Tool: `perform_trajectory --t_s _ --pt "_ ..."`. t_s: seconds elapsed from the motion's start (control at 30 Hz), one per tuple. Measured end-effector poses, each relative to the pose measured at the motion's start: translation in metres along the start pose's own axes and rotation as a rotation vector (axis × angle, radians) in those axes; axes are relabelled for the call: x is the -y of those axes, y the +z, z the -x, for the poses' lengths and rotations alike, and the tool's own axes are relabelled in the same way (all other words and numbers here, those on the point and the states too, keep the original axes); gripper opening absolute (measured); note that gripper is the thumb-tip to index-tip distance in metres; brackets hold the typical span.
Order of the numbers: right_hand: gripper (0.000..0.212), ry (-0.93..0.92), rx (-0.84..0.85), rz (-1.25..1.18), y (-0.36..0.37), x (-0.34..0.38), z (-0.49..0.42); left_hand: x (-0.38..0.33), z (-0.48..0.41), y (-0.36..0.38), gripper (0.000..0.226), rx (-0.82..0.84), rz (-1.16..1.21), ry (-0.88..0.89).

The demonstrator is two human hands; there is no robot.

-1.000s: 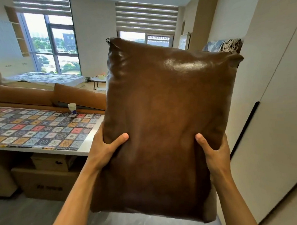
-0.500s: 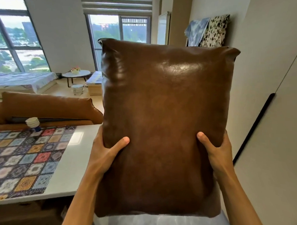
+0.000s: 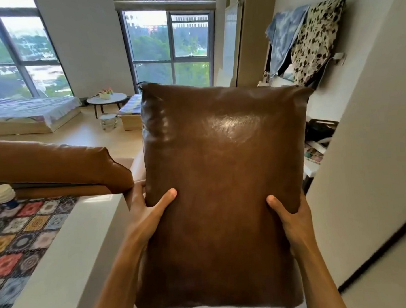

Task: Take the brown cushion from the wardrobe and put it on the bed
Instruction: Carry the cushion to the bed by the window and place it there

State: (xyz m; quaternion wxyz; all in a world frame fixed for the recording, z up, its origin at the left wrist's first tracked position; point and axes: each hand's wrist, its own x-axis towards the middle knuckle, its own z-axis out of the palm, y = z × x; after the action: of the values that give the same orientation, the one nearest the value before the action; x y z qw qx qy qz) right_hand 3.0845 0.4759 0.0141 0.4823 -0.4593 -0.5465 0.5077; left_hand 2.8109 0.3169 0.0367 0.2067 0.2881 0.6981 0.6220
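The brown leather cushion (image 3: 224, 187) stands upright in front of me and fills the middle of the view. My left hand (image 3: 145, 212) grips its left edge, thumb on the front face. My right hand (image 3: 287, 216) holds its right edge the same way. The bed (image 3: 30, 110), low with a pale patterned cover, lies far off at the left under the big window. The white wardrobe panels (image 3: 370, 169) run along my right side.
A white table (image 3: 62, 264) with a colourful tiled cloth and a small white-capped bottle (image 3: 3, 195) is close on my left. A brown sofa back (image 3: 58, 164) rises behind it. A small round table (image 3: 107, 99) and a low bench stand beyond, and draped cloths (image 3: 308, 37) hang at upper right.
The view has advanced and turned right along the table; the table and sofa slid left and closer, the windows grew. Both hands keep the same grip on the cushion.
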Motion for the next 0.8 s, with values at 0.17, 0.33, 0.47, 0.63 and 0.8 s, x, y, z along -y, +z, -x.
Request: perform_trajectory --t_s 0.17,0.33,0.47,0.63,0.8 --pt "0.111 0.026 0.080 -0.018 0.025 -0.011 -0.097 0.006 -0.072 0.044 0.095 -0.041 -0.015 -0.043" --pt "0.104 0.060 0.107 0.006 0.060 -0.025 -0.186 0.020 -0.158 0.076 0.106 -0.072 -0.003 -0.048" --pt "0.100 0.066 0.091 -0.011 0.100 -0.043 -0.262 0.041 -0.246 0.104 0.084 -0.088 0.031 -0.034" --pt "0.073 0.053 0.056 -0.013 0.163 -0.054 -0.367 0.058 -0.370 0.137 0.064 -0.110 0.028 -0.014" --pt "0.082 0.056 0.031 -0.018 0.224 -0.050 -0.469 0.060 -0.487 0.163 0.065 -0.071 -0.013 -0.046"
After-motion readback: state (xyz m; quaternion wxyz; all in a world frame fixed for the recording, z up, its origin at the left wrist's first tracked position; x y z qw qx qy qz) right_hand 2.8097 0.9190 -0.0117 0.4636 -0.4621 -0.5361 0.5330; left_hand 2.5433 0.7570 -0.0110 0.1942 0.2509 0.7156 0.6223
